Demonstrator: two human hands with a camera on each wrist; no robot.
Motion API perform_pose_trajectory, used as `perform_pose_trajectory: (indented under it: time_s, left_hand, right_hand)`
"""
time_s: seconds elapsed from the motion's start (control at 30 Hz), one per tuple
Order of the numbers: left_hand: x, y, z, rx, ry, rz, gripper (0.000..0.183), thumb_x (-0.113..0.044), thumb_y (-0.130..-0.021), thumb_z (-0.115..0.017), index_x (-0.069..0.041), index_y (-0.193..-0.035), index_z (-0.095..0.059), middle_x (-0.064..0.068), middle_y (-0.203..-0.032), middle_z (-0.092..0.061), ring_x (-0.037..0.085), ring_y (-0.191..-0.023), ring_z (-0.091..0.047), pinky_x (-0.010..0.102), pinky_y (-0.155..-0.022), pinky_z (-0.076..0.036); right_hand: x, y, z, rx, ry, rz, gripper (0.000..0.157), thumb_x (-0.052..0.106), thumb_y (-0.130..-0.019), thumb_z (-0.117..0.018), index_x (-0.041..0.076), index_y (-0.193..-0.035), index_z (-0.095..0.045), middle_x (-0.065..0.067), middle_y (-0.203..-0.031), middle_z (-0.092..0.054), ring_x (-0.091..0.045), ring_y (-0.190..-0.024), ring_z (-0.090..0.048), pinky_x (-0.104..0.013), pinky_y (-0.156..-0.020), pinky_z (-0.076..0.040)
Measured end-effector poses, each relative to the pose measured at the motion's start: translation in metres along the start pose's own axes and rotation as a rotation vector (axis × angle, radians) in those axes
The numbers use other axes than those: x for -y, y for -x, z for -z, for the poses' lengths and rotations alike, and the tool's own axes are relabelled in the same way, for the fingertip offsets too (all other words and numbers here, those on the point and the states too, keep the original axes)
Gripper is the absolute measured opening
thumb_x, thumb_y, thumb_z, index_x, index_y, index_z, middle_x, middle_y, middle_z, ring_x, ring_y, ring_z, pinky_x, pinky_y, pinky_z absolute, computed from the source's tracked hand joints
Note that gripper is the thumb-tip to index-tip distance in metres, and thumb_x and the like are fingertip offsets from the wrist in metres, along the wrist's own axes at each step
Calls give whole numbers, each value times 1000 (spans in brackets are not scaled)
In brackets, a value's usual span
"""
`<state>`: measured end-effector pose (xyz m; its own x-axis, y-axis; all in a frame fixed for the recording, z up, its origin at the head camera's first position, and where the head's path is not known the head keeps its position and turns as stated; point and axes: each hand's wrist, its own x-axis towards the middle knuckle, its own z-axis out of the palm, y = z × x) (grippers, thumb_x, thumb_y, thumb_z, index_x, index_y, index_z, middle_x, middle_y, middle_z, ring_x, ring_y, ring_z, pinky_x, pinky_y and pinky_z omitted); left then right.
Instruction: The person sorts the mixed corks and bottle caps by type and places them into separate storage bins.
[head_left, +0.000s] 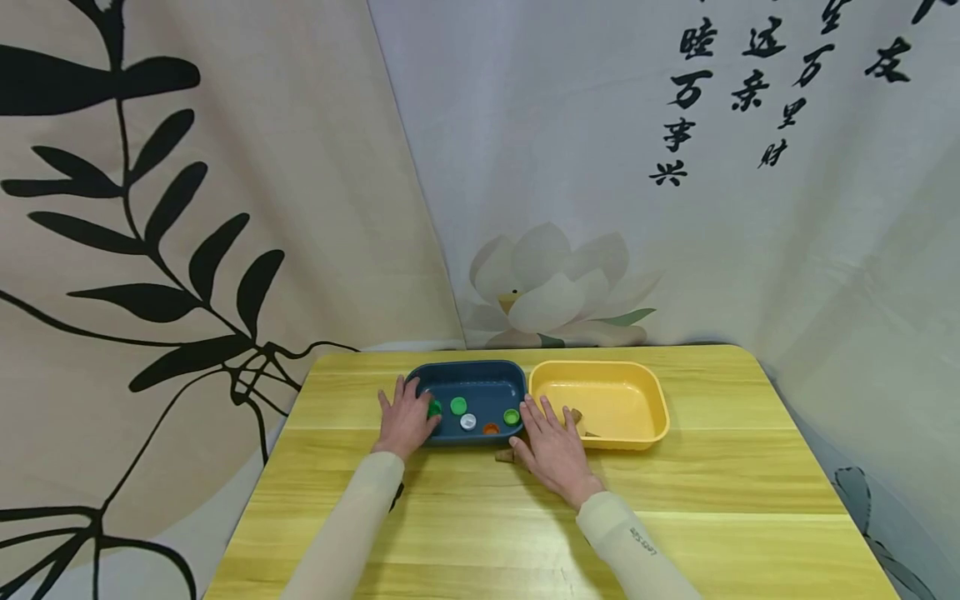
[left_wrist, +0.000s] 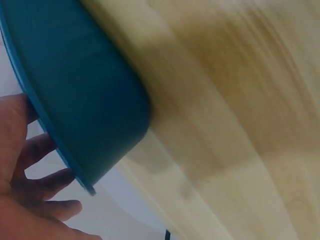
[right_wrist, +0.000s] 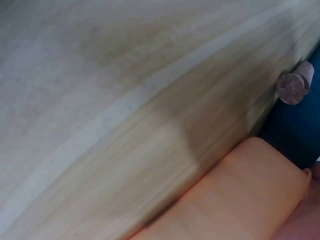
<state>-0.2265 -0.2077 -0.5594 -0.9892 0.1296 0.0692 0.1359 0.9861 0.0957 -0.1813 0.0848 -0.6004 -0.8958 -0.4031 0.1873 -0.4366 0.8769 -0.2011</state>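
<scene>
In the head view my left hand (head_left: 405, 421) reaches over the left end of a blue tray (head_left: 468, 439). A green bottle cap (head_left: 435, 408) lies at its thumb and index finger; whether they pinch it is hidden. Its other fingers are spread, and in the left wrist view the left hand (left_wrist: 30, 200) is at the rim of the blue tray (left_wrist: 90, 95). My right hand (head_left: 557, 454) lies with fairly straight fingers over the near corners where the blue tray meets a yellow tray (head_left: 611, 392). Another green cap (head_left: 512, 416) sits just left of its fingertips.
Inside the blue tray are a further green cap (head_left: 458, 406), a white cap (head_left: 468, 422) and an orange cap (head_left: 491, 428). Cork stoppers (head_left: 576, 415) show in the yellow tray. One cork (head_left: 504, 456) lies on the wooden table (head_left: 480, 533) before the blue tray.
</scene>
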Motion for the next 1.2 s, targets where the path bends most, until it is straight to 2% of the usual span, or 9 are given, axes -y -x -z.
perform_pose_trajectory:
  time_s: [0.1,0.2,0.4,0.67,0.9,1.1,1.2]
  left_hand:
    - [0,4,-2,-7,30,0,47,-37,-93,-78,-8,-131,-71,25,-154,-46,51,-149,-28,81,-110,-18]
    - [-2,10,-4,-43,63,-14,54,-39,-96,-74,-8,-139,-66,24,-156,-44,50,-150,-28,81,-111,-17]
    - [-7,28,-11,-94,126,-37,67,-47,-99,-66,-7,-152,-52,23,-162,-36,48,-152,-25,80,-112,-15]
    - [-13,50,-17,-147,187,-44,77,-51,-98,-65,-8,-158,-42,19,-166,-31,46,-153,-25,78,-114,-15]
    - [-19,66,-18,-199,200,-56,78,-50,-96,-69,-6,-156,-45,20,-165,-33,47,-151,-29,77,-113,-21]
    - [-22,79,-20,-192,225,-42,77,-50,-95,-69,-6,-155,-46,19,-165,-32,47,-151,-27,76,-113,-21]
    - [-24,84,-21,-195,241,-40,76,-48,-95,-70,-5,-154,-48,20,-165,-33,47,-151,-28,76,-113,-21]
  right_hand:
    - [0,0,1,-1,-1,0,68,54,-109,-38,7,-159,-42,-8,-168,-31,-33,-155,-27,-64,-120,-23]
    - [-1,0,1,-1,-11,1,67,53,-109,-40,7,-158,-43,-9,-167,-33,-34,-155,-26,-64,-120,-23]
    - [-3,2,5,-15,-67,11,68,52,-109,-40,7,-160,-39,-9,-168,-31,-35,-155,-25,-65,-120,-23]
    - [-3,16,10,-140,-125,56,68,49,-108,-48,6,-159,-41,-11,-165,-36,-35,-154,-27,-66,-118,-26]
    - [1,39,15,-207,-94,124,67,50,-105,-53,3,-153,-50,-14,-157,-48,-36,-146,-42,-62,-115,-35]
    - [7,51,12,-198,-108,169,59,48,-104,-58,4,-143,-60,-14,-145,-60,-35,-134,-57,-55,-109,-45]
    - [10,52,7,-181,-116,155,55,47,-102,-63,5,-138,-64,-15,-140,-64,-35,-128,-61,-54,-105,-49]
